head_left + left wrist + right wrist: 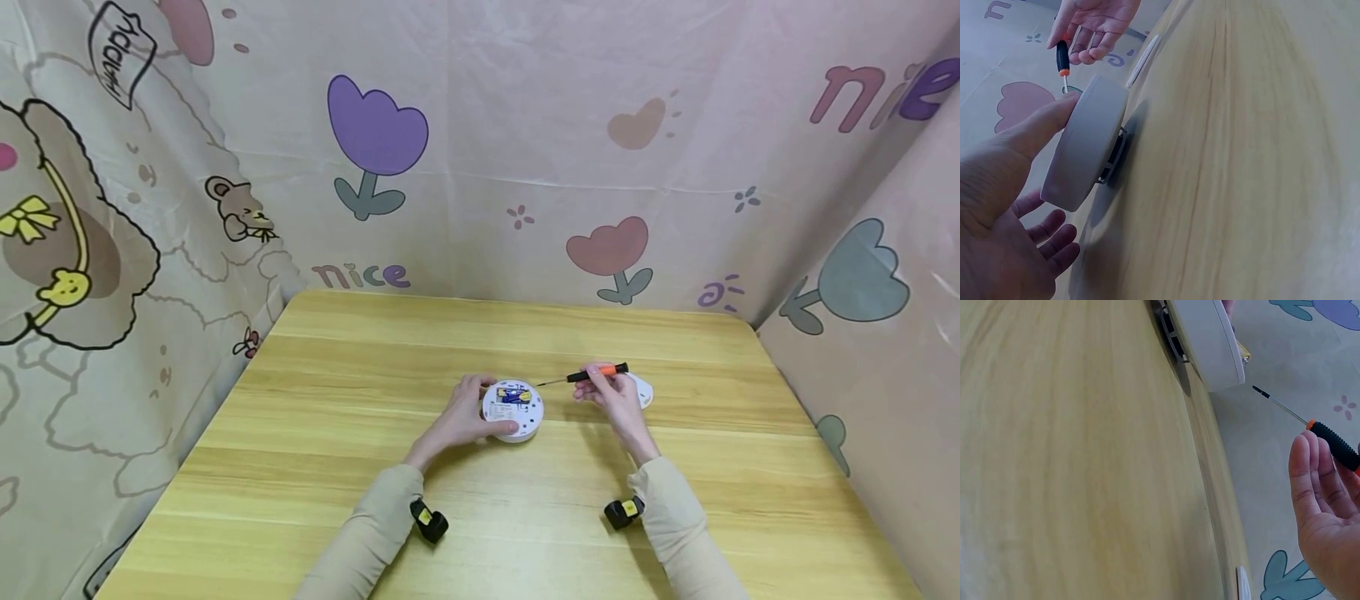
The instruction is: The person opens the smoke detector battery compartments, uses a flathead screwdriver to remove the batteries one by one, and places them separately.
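Note:
A round white smoke alarm (501,412) lies with its back up on the table, its dark vented side (1113,156) facing down. Blue and yellow batteries (514,397) show in an open compartment on its upper face. My left hand (465,417) grips it from the left, thumb over the top edge and fingers partly hidden behind its side. My right hand (617,402) holds an orange and black screwdriver (597,372) by the handle. In the head view, the screwdriver's thin tip points left, close to the alarm's upper right edge. In the right wrist view a gap separates them.
A flat white piece (642,390) with a rounded end lies on the wooden table (337,375), partly behind my right hand. Black wrist cameras (430,522) hang at both sleeves. A printed curtain (480,150) surrounds the table's back and sides.

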`<action>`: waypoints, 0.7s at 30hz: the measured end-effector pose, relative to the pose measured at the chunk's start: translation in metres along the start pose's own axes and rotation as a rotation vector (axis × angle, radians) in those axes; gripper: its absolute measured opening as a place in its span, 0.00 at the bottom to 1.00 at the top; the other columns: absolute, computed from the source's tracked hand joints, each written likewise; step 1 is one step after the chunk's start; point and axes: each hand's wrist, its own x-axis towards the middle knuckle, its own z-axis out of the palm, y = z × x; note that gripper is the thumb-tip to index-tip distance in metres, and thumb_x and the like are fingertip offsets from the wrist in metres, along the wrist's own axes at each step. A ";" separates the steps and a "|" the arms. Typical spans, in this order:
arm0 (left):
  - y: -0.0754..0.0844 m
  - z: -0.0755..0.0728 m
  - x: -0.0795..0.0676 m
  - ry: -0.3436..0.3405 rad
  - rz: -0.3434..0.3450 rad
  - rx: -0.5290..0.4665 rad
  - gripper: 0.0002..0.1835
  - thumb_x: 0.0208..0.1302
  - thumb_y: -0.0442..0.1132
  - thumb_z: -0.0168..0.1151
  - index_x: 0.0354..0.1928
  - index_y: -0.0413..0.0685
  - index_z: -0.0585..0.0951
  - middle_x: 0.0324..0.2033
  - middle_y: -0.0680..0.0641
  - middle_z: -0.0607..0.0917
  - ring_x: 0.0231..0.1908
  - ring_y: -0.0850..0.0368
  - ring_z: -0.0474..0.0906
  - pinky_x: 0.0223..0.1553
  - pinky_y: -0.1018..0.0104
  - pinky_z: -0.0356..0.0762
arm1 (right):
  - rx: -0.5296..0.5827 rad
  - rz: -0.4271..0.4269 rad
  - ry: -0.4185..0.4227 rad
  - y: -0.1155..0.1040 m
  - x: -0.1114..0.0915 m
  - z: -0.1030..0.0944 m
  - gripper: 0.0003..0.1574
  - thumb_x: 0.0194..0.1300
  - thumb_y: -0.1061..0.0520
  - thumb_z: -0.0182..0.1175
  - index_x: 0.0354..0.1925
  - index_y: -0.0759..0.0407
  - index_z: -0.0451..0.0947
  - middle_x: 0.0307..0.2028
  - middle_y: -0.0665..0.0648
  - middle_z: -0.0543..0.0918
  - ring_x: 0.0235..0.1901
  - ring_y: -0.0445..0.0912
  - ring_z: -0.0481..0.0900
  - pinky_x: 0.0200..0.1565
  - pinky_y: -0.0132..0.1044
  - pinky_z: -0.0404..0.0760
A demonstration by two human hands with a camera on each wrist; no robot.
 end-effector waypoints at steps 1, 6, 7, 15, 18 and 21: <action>0.000 0.000 0.000 0.002 -0.003 -0.008 0.49 0.50 0.55 0.79 0.69 0.44 0.66 0.64 0.40 0.70 0.64 0.43 0.67 0.69 0.43 0.70 | 0.003 0.001 0.001 0.000 0.000 0.000 0.27 0.79 0.53 0.51 0.55 0.80 0.67 0.33 0.53 0.85 0.31 0.40 0.85 0.41 0.30 0.88; -0.002 -0.002 0.002 0.008 -0.020 -0.052 0.45 0.53 0.53 0.77 0.68 0.45 0.67 0.63 0.41 0.71 0.64 0.44 0.69 0.66 0.46 0.73 | 0.010 -0.002 0.004 0.000 -0.001 -0.002 0.27 0.79 0.53 0.50 0.55 0.80 0.67 0.32 0.52 0.85 0.31 0.40 0.85 0.40 0.30 0.88; -0.002 -0.002 0.002 0.008 -0.020 -0.063 0.44 0.54 0.53 0.77 0.68 0.45 0.67 0.62 0.41 0.71 0.64 0.44 0.70 0.66 0.46 0.74 | 0.011 -0.005 0.005 0.000 -0.001 -0.002 0.27 0.79 0.54 0.50 0.55 0.81 0.67 0.32 0.52 0.85 0.31 0.40 0.85 0.40 0.30 0.88; -0.001 -0.006 0.001 0.008 -0.027 -0.117 0.37 0.58 0.49 0.75 0.65 0.45 0.69 0.62 0.41 0.71 0.62 0.43 0.71 0.64 0.45 0.75 | 0.003 -0.015 0.006 0.002 -0.002 -0.005 0.24 0.79 0.54 0.50 0.53 0.78 0.69 0.31 0.50 0.85 0.30 0.39 0.85 0.39 0.30 0.88; -0.001 -0.007 0.001 0.011 -0.035 -0.120 0.35 0.59 0.48 0.74 0.65 0.45 0.70 0.62 0.41 0.71 0.62 0.43 0.71 0.64 0.45 0.75 | 0.005 -0.018 0.002 0.002 -0.002 -0.005 0.23 0.79 0.54 0.50 0.52 0.77 0.70 0.31 0.50 0.85 0.30 0.39 0.85 0.40 0.30 0.88; -0.003 -0.008 0.001 0.019 -0.023 -0.115 0.33 0.61 0.47 0.72 0.64 0.44 0.70 0.63 0.41 0.71 0.62 0.43 0.72 0.64 0.44 0.75 | 0.010 -0.020 0.000 0.002 -0.002 -0.005 0.23 0.79 0.54 0.50 0.52 0.77 0.70 0.32 0.51 0.85 0.30 0.40 0.85 0.40 0.31 0.88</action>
